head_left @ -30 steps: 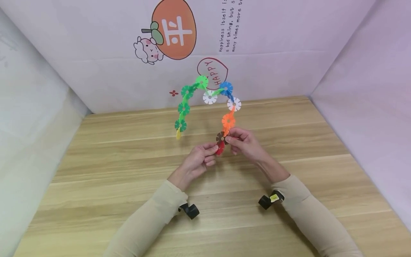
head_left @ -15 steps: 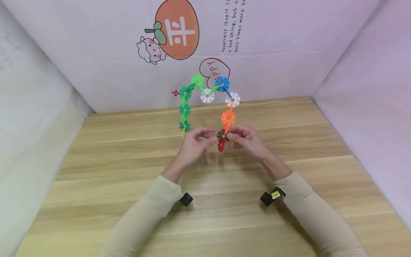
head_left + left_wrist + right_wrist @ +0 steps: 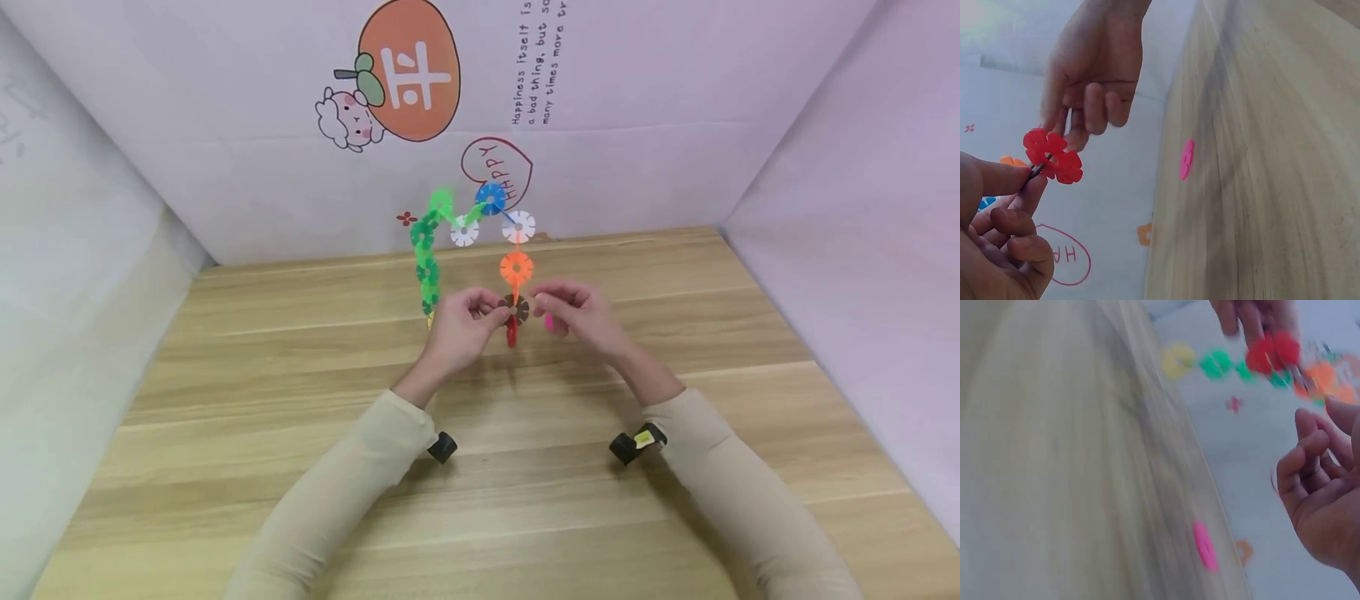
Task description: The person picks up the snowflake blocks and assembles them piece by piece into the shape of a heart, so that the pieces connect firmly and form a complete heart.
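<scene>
A chain of slotted plastic snowflake discs arches over the table: green discs on the left, a blue disc [image 3: 491, 199], white discs [image 3: 518, 227], an orange disc [image 3: 516, 268], a brown disc [image 3: 515, 310] and a red disc [image 3: 1052, 156] at the near end. My left hand [image 3: 467, 329] pinches the brown disc between thumb and forefinger. The red disc hangs just below that grip. Just right of the chain, my right hand [image 3: 581, 317] has loosely bent fingers and holds nothing; a small gap separates it from the brown disc.
A loose pink disc [image 3: 1187, 159] is on the wooden table [image 3: 510, 500], partly behind my right hand in the head view. Beyond stands a printed white back wall [image 3: 637, 167]. By its foot shows a small orange shape [image 3: 1144, 234], whether print or disc I cannot tell.
My left hand has gone from the red disc up to the brown disc. The right hand has let go of the chain, which has shifted left, uncovering the pink disc.
</scene>
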`<state>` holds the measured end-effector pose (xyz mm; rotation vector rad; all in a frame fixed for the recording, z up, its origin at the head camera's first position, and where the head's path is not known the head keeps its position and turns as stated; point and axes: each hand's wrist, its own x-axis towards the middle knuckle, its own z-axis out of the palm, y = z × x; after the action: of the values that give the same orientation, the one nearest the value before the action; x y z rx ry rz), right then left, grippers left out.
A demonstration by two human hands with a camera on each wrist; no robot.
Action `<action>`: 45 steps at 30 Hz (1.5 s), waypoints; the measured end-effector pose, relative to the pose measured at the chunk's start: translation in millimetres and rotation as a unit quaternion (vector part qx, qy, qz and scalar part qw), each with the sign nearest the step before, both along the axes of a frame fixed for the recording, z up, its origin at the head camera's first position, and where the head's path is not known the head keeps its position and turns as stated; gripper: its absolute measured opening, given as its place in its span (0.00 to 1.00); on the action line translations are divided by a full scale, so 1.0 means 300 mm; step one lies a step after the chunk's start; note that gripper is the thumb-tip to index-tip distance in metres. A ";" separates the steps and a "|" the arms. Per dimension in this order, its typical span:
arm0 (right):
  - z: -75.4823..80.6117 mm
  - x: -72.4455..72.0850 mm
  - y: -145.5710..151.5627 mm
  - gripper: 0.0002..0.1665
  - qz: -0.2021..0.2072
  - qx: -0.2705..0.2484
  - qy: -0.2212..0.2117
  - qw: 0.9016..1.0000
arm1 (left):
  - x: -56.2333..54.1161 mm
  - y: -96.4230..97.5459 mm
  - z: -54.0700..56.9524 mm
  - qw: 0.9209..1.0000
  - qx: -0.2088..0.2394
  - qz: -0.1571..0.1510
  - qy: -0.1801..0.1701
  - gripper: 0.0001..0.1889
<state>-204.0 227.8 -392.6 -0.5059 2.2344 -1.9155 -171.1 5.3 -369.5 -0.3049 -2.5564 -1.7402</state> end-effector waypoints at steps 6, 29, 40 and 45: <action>-0.039 -0.081 0.101 0.16 -0.059 0.193 0.043 0.979 | -0.019 -0.019 0.002 0.999 -0.007 0.038 -0.005 0.03; -0.104 -0.050 0.076 0.12 0.009 0.185 -0.085 0.979 | -0.083 0.010 -0.016 0.997 0.005 0.078 -0.006 0.04; -0.097 0.052 -0.047 0.12 0.041 -0.004 -0.122 0.992 | -0.082 0.012 -0.007 0.995 0.047 0.083 0.007 0.04; -0.094 0.059 -0.062 0.15 0.045 -0.043 -0.138 0.989 | -0.080 0.006 -0.006 0.994 0.061 0.086 -0.003 0.03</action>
<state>-186.5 209.1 -420.8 -0.3230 1.9326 -1.9113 -195.0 7.2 -371.3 -0.0716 -2.3850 -1.8252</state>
